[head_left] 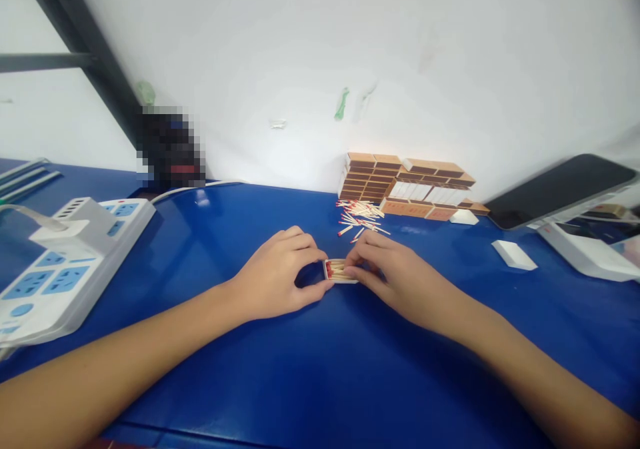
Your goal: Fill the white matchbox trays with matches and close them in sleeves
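Observation:
A small white matchbox tray (336, 272) with red-tipped matches inside lies on the blue table (280, 375). My left hand (283, 272) grips the tray's left end between thumb and fingers. From the right, my right hand (390, 269) has its thumb and fingertips pinched together over the tray's right part, at the matches; whether a match is between them is too small to tell. Just behind my right hand lies a loose pile of red-tipped matches (357, 214). Stacked matchboxes (370, 177) stand behind the pile against the wall.
White power strip (70, 272) with a plug lies at the left. At the right, a dark-screened phone (560, 189) leans on a white stand (590, 252). A small white block (514, 255) lies left of the stand. The white wall (280, 55) bounds the table's back.

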`<state>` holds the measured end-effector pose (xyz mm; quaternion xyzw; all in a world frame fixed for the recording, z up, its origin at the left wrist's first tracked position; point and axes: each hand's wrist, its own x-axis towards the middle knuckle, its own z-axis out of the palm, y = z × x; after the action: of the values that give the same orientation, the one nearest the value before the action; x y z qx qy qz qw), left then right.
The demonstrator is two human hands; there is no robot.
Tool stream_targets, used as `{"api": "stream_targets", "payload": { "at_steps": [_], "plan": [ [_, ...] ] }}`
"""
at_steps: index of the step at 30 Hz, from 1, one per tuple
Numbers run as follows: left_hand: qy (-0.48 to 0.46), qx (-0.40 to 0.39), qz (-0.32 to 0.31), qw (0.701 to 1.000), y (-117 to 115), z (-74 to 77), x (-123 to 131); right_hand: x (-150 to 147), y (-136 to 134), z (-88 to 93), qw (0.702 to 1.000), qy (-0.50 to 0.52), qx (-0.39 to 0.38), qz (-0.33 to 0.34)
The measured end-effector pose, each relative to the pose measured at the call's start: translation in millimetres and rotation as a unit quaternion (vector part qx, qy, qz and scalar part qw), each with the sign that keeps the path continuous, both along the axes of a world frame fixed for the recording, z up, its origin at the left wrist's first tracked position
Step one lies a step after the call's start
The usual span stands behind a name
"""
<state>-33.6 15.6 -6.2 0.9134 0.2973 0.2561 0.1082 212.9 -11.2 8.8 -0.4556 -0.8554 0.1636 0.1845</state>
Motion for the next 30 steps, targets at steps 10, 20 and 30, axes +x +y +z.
{"api": "stream_targets", "payload": {
  "at_steps": [10, 20, 30],
  "plan": [
    [0.008, -0.002, 0.009, 1.000, -1.2, -1.8, -0.5, 39.9, 50.8, -22.6, 0.994, 0.019, 0.096, -0.050],
    [-0.004, 0.007, 0.012, 1.000, 1.5, -1.8, -0.9, 35.4, 50.4, -17.4, 0.996, -0.007, 0.072, -0.052],
    [0.000, 0.005, 0.018, 1.000, -0.4, -2.4, 0.3, -7.0, 3.4, -3.0, 0.999, 0.008, 0.032, 0.022]
  ]
}}
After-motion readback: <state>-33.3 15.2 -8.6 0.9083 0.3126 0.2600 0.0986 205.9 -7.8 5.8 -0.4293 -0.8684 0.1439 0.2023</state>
